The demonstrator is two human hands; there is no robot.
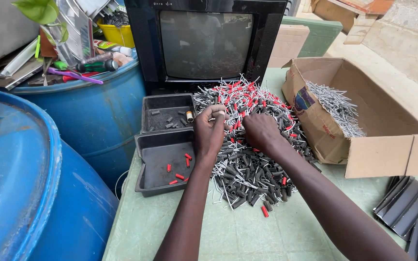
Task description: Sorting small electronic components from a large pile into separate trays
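Sorting in hand: my left hand [209,130] pinches a small piece over the fastener heap [250,145]; my right hand [262,131] rests curled on it, grip hidden. Next, likely the trays [163,166] at nine o'clock.

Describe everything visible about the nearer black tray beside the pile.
The nearer black tray is a shallow rectangular tub, seemingly plastic, with a raised rim. It sits flat on the green table, at the table's left edge, its far end against a second black tray. Inside lie a few small red sleeves, scattered; most of its floor is bare. The left hand hovers above its right rim, and the pile of grey and red pieces reaches its right side.
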